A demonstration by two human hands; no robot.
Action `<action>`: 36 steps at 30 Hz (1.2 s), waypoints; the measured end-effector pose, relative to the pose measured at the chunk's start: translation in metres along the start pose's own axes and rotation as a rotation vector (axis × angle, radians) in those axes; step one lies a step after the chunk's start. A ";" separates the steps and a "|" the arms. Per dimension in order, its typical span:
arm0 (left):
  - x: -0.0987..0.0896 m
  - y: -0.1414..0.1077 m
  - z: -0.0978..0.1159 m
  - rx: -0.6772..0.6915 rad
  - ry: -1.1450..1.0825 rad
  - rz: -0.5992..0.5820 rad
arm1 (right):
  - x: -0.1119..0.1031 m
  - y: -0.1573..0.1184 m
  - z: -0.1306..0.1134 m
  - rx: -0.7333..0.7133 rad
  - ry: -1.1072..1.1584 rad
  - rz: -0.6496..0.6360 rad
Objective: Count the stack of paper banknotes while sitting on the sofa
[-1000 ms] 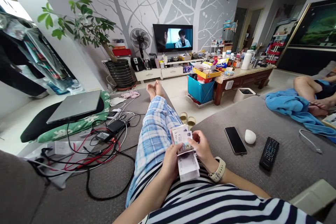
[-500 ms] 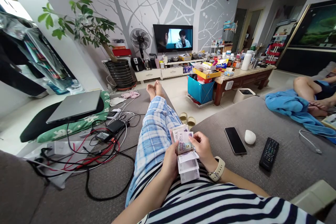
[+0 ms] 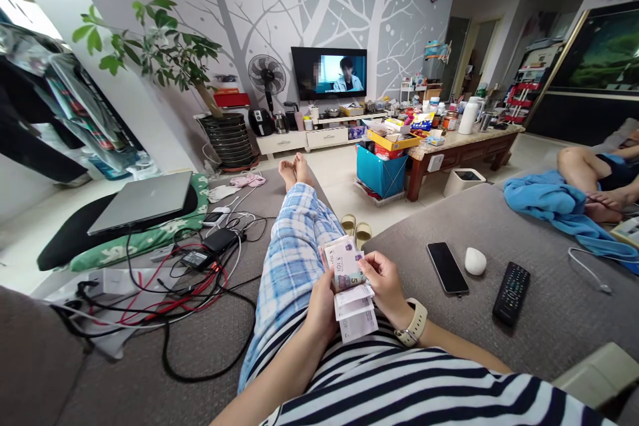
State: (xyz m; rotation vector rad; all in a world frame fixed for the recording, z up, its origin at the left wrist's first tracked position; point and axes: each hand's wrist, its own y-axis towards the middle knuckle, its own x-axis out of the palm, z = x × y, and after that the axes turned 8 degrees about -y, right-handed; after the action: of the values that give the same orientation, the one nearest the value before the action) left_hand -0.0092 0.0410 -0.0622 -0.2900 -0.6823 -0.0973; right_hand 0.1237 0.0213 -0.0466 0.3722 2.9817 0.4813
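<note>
A fanned bundle of banknotes lies between my two hands above my lap. My left hand is closed round its left side, thumb on top. With thumb and fingertips, my right hand pinches the right edge of a note marked 5. Below the grip, several pale note ends hang down in steps towards my striped shirt. Checked trousers cover my stretched-out legs under and beyond the notes. On my right wrist is a cream watch.
Right of me on the grey sofa lie a phone, a white case and a remote control. Tangled cables and a laptop are at left. Another person's bare legs rest at far right, by a blue cloth.
The bundle has tilted and shifted slightly left, and the hanging note ends have risen a little. Both hands keep their hold. The television picture differs slightly.
</note>
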 end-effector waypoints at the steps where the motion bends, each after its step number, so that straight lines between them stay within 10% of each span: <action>1: 0.000 0.000 0.000 -0.003 -0.002 0.005 | 0.000 0.000 0.000 0.000 0.000 -0.003; 36: 0.003 -0.003 0.001 0.003 -0.019 0.040 | 0.000 -0.004 -0.002 0.014 0.035 -0.033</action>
State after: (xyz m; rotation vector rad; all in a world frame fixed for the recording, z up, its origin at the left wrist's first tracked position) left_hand -0.0081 0.0386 -0.0588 -0.3022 -0.6954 -0.0550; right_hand 0.1230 0.0171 -0.0462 0.3183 3.0214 0.4692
